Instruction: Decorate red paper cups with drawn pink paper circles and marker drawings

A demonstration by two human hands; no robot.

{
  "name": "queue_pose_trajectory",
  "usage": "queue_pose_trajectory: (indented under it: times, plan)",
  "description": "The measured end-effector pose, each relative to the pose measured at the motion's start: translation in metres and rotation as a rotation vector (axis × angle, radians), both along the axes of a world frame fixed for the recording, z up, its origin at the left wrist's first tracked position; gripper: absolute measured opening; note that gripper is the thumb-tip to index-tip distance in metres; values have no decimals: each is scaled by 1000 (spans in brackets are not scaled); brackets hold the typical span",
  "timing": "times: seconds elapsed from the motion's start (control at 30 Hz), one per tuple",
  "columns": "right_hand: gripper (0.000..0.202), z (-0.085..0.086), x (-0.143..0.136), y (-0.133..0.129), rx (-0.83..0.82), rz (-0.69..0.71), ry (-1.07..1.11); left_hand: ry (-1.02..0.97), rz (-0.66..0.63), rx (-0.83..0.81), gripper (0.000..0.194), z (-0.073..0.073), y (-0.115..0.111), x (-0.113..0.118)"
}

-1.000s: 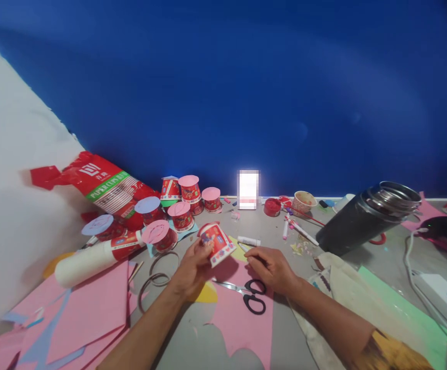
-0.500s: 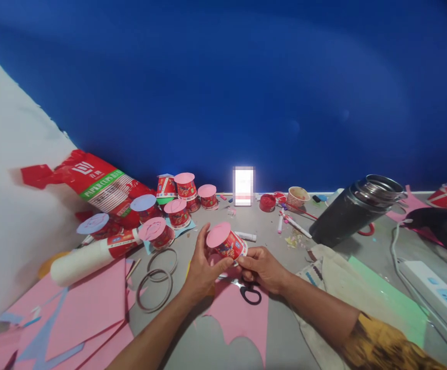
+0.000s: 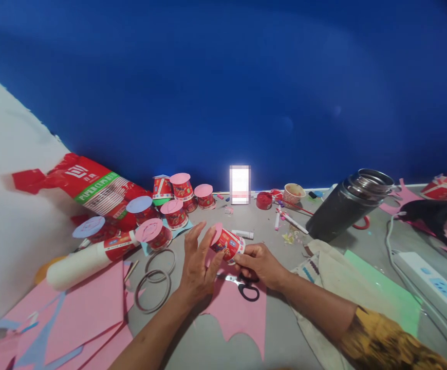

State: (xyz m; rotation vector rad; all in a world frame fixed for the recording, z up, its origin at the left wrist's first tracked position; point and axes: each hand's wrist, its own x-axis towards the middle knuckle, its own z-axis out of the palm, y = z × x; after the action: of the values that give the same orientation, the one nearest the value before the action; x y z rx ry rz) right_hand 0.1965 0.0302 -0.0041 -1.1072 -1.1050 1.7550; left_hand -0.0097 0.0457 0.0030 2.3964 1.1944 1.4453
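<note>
Pinching the printed paper cup (image 3: 229, 246) by its rim in my right hand (image 3: 262, 265), I held it tipped over the desk (image 3: 202, 347), well short of the far edge, probably to leave its pink paper disc (image 3: 215, 235) free. My left hand (image 3: 197, 264) stood with fingers spread beside that disc, perhaps for steadying; whether its thumb pressed, I couldn't tell. The scissors (image 3: 231, 279) lay below on cut pink paper (image 3: 242, 314), presumably for easy reach.
</note>
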Motion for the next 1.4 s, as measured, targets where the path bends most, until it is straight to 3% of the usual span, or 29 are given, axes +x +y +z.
queue_pose_trajectory:
  times: [0.6,0.7,0.77,0.87,1.0,1.17,1.23,1.4]
  plan:
    - [59,-7,0,2,-82,-14,89,54,26,-16,54,-6,4,-2]
    - [60,-5,1,3,-87,-5,97,24,5,-51,65,-8,3,-3]
    - [61,-4,0,3,-91,6,109,-78,-21,-165,78,-10,3,-3]
    - [62,-2,0,3,-101,21,129,-365,-94,-493,91,-11,2,-1]
    - [62,-3,0,3,-113,30,139,-763,-277,-893,100,1,1,2]
    - [62,-4,1,4,-118,48,120,-994,-417,-1054,97,16,-1,5]
    - [61,-4,1,5,-118,65,104,-970,-359,-1049,100,15,0,6]
    - [60,-4,2,9,-96,124,24,-645,8,-812,101,3,7,6]
